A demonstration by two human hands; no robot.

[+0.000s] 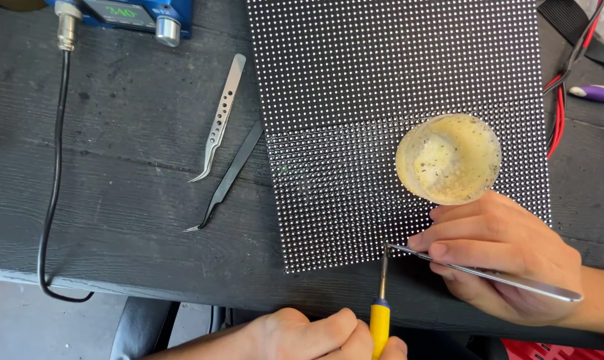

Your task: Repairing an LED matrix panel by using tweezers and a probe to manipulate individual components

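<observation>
Now I see the black dotted panel (395,87) lying flat on the desk (129,153). My right hand (509,257) has its fingers closed on steel tweezers (482,272), my left hand (315,337) grips a yellow-handled iron (381,313); both tips meet at the panel's lower edge. A resin jar (449,158) stands on the panel, two spare tweezers (221,120) lie beside it. My left hand is partly cut off.

Open table on the left, crowded near edge on the right

Bare table (129,200) lies between the cable (52,173) and the two tweezers (219,120); the jar (449,159) sits on the dotted panel (395,80), just above the right hand (509,257), with red wires (559,113) blocking the far right.
</observation>
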